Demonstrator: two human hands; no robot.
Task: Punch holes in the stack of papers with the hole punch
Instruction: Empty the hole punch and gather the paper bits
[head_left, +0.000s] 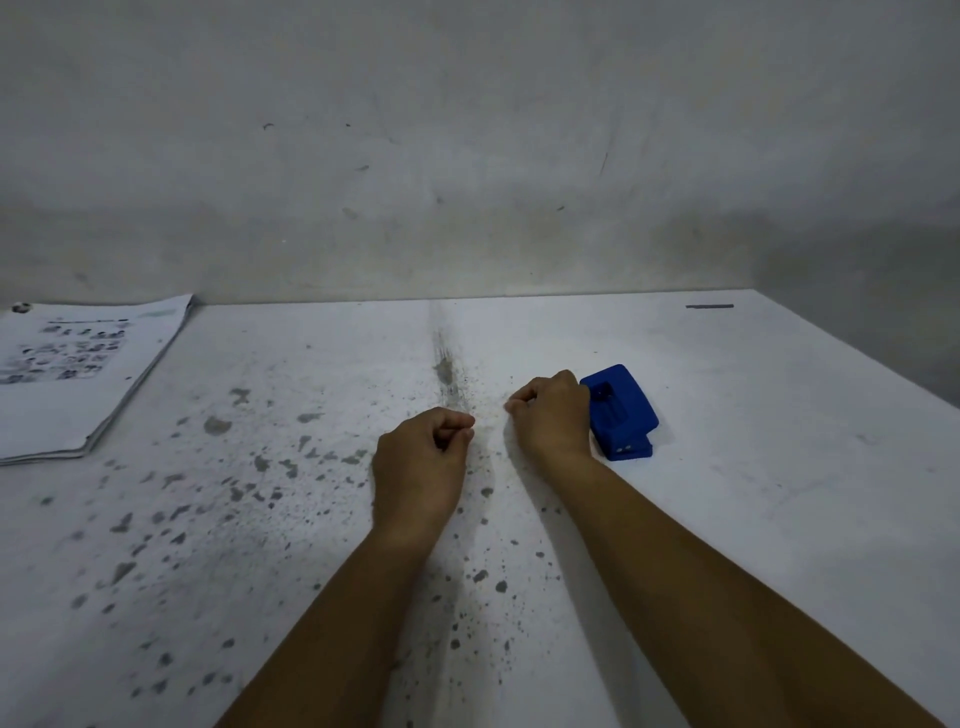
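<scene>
A stack of printed white papers (78, 384) lies at the far left of the table, its corner near the wall. A blue hole punch (621, 413) sits right of centre on the table. My right hand (553, 415) rests as a loose fist just left of the punch, partly covering its left edge; whether it touches the punch I cannot tell. My left hand (421, 467) is a closed fist on the table, a little left of the right one. Neither hand holds anything.
The white table (779, 467) is stained with many dark specks and a grey streak down the middle. A grey wall (467, 156) stands directly behind the table. A short dark mark (709, 306) lies at the far right edge.
</scene>
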